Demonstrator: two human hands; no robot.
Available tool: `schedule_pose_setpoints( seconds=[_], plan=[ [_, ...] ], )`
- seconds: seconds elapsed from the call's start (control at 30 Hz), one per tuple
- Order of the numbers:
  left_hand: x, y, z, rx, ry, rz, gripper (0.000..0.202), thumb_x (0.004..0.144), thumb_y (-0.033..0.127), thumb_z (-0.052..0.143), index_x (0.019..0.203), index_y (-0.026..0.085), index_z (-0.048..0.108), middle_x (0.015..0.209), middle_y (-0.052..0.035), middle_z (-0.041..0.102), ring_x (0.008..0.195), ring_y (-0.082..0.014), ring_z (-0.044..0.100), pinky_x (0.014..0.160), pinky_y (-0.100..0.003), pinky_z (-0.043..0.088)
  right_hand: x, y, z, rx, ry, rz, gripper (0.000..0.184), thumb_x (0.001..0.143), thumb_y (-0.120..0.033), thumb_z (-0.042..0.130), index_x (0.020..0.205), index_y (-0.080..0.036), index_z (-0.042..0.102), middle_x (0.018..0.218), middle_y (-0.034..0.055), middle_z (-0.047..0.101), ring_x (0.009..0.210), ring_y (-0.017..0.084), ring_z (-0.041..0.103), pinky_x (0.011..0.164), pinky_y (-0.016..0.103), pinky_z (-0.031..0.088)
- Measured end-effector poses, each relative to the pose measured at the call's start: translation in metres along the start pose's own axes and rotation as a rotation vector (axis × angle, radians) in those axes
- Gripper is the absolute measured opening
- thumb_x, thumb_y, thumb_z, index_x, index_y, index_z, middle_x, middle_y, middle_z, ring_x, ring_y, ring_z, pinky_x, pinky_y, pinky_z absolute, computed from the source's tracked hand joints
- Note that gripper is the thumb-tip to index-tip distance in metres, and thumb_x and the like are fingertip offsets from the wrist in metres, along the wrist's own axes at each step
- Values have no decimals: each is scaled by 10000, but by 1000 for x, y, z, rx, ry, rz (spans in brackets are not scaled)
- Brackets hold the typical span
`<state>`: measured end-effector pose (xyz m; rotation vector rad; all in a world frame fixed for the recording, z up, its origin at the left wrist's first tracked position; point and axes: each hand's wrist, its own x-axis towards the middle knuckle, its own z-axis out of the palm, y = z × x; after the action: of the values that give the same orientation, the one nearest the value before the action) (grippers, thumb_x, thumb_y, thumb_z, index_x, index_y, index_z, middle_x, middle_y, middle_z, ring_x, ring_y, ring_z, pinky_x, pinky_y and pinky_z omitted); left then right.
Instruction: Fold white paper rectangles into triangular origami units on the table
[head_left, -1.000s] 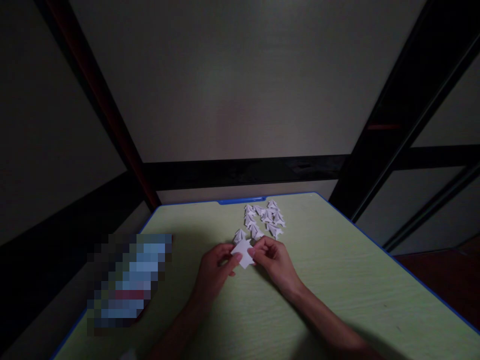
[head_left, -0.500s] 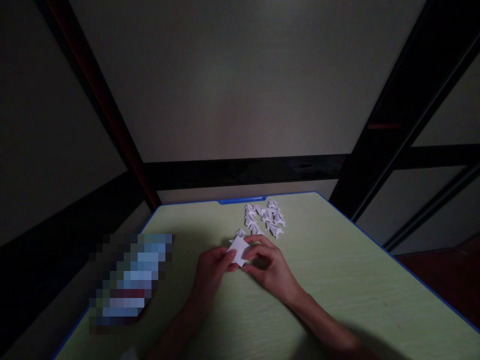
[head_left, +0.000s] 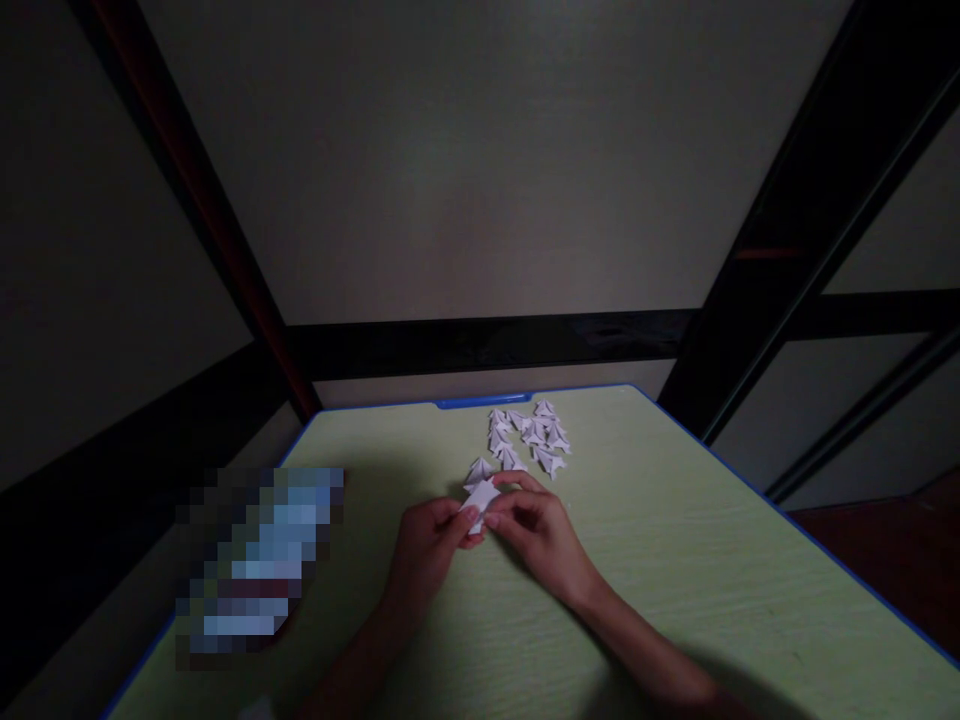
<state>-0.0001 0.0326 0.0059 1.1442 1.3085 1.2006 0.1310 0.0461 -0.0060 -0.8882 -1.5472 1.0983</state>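
A small folded piece of white paper (head_left: 477, 502) is held between my two hands, just above the table. My left hand (head_left: 429, 540) pinches its left and lower side, thumb on top. My right hand (head_left: 541, 530) grips its right edge between thumb and fingers. Just behind the paper lies a folded white paper figure (head_left: 479, 470), partly hidden by it. Several more folded white paper figures (head_left: 535, 431) of the same pointed shape lie in a loose group farther back.
The pale green table (head_left: 675, 540) has a blue edge, with a blue handle-like strip (head_left: 484, 401) at the back. A pixelated object (head_left: 270, 560) lies at the table's left side. Behind the table stands a panelled wall (head_left: 495, 180) with dark bands.
The right side of the paper has been folded over, so it looks narrower. My right thumb has moved up onto its edge, and more of the nearest paper figure shows.
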Motion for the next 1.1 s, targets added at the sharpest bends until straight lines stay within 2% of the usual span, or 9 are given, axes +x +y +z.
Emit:
schedule_pose_setpoints(
  seconds=[0.1, 0.23, 0.33, 0.6, 0.87, 1.1],
  plan=[
    [1, -3, 1, -12, -5, -3, 178, 525, 290, 630, 474, 121, 612, 443, -2, 604, 437, -127, 542, 472, -215, 436, 2, 2, 1, 52, 46, 79, 62, 609, -196, 617, 557, -165, 632, 875, 55, 504, 805, 159, 512, 656, 250, 404],
    [1, -3, 1, -34, -48, -37, 178, 544, 295, 618, 519, 119, 620, 492, -12, 623, 477, -131, 560, 498, -222, 450, 4, 3, 0, 101, 98, 130, 47, 570, -172, 634, 526, -158, 638, 829, 48, 504, 778, 154, 508, 662, 248, 396],
    [0, -1, 1, -41, -71, -86, 182, 541, 294, 623, 567, 114, 628, 515, -22, 631, 500, -132, 567, 501, -219, 454, 4, 3, -1, 127, 117, 143, 37, 561, -162, 636, 523, -160, 640, 818, 40, 501, 758, 146, 506, 657, 244, 394],
    [3, 0, 1, 52, -104, -138, 190, 567, 289, 597, 493, 116, 623, 470, -33, 628, 466, -130, 569, 477, -212, 455, 3, 3, -2, 113, 121, 143, 46, 557, -157, 626, 514, -166, 640, 801, 38, 502, 719, 139, 500, 615, 241, 387],
    [1, 0, 1, 36, -116, -122, 192, 566, 276, 592, 458, 118, 612, 456, -34, 621, 430, -115, 553, 465, -206, 444, 3, 6, -3, 116, 126, 136, 87, 543, -109, 607, 497, -175, 640, 766, 28, 518, 752, 152, 493, 658, 247, 369],
    [1, -2, -1, 21, -143, -73, 185, 575, 263, 589, 465, 117, 615, 459, -33, 620, 432, -116, 543, 459, -203, 428, 4, 5, -1, 122, 135, 187, 113, 525, -75, 597, 475, -168, 638, 754, 26, 510, 738, 148, 494, 654, 244, 361]
  ],
)
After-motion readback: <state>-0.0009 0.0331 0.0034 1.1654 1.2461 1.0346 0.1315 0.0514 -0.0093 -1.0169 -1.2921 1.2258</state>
